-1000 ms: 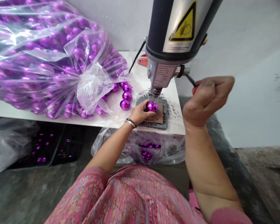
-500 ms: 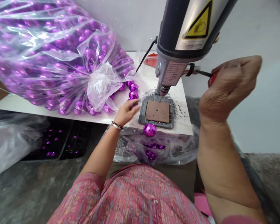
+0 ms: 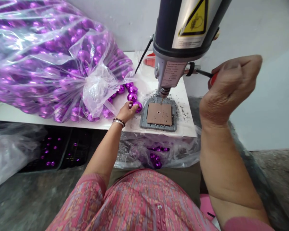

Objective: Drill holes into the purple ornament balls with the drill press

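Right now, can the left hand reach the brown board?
Likely yes: the left hand, touching a purple ball left of the board, has only that ball and the base's rim between. The board's near side looks free; the drill bit is toward its far edge.

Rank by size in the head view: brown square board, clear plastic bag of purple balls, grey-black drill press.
1. Clear plastic bag of purple balls
2. Grey-black drill press
3. Brown square board

the board (image 3: 162, 118) lies open from the front; the drill (image 3: 169, 71) hangs low over its back, and a bag (image 3: 50, 64) blocks the left of the table (image 3: 188, 127).
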Motion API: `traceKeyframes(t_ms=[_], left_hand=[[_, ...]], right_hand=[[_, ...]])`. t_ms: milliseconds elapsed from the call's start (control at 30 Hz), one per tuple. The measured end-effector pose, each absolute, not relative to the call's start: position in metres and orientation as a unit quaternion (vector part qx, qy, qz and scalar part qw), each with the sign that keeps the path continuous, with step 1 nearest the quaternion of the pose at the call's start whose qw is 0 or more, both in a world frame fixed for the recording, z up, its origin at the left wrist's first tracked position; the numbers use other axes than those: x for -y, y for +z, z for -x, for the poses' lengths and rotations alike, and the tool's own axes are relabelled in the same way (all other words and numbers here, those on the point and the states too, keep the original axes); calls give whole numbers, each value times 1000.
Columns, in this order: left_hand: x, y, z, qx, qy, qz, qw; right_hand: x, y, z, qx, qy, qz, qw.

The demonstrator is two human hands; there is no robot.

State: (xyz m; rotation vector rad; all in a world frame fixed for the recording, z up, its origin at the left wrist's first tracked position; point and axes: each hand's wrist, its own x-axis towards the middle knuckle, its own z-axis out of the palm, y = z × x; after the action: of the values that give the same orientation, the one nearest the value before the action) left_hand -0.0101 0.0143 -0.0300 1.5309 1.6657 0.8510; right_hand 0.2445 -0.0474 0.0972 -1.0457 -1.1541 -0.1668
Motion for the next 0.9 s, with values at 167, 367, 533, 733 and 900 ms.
traceKeyframes(t_ms=[167, 367, 533, 733, 900], left_hand=[[-12, -22, 0, -671, 322, -578, 334], [5, 4, -21, -515, 395, -476, 593], [8, 5, -46, -493, 336, -487, 637], [3, 0, -65, -524, 313, -578, 542], [4, 1, -69, -548, 301, -616, 480]], right_hand=[[47, 93, -248, 544, -87, 444, 707], [45, 92, -248, 539, -93, 444, 709], [46, 91, -248, 559, -69, 450, 693], [49, 91, -251, 577, -60, 457, 674], [50, 94, -249, 569, -57, 454, 683]])
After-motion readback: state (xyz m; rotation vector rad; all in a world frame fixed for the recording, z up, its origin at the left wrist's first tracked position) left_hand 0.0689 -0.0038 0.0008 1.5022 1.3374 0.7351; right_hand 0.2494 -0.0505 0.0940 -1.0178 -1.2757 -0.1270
